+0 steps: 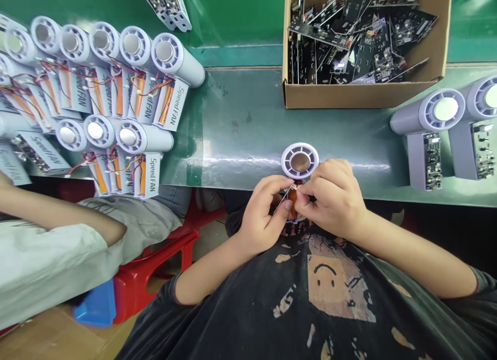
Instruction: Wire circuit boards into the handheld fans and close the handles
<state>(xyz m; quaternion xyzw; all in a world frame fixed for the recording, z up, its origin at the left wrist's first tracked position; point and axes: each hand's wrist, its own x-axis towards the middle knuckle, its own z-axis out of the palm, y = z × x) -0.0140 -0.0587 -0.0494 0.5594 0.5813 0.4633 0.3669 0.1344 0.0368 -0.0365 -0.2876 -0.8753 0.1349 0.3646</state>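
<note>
A light purple fan unit point(288, 161) is at the table's front edge, its round grille and silver centre facing up. Below the grille, an orange battery point(293, 200) shows in the open handle between my hands. My left hand point(264, 212) holds a thin circuit board point(282, 198) seen edge-on, between thumb and fingers. My right hand point(330, 194) pinches at a small white connector point(295, 187) with wires close to the board. Both sets of fingertips nearly meet just under the grille, and they partly hide the handle and wires.
Rows of fan units point(178, 60) with orange batteries and wires stand at left. A cardboard box point(334, 96) of circuit boards is at the back; two more units point(423, 117) stand right. A co-worker's arm point(58, 210) and a red stool point(135, 282) are at left.
</note>
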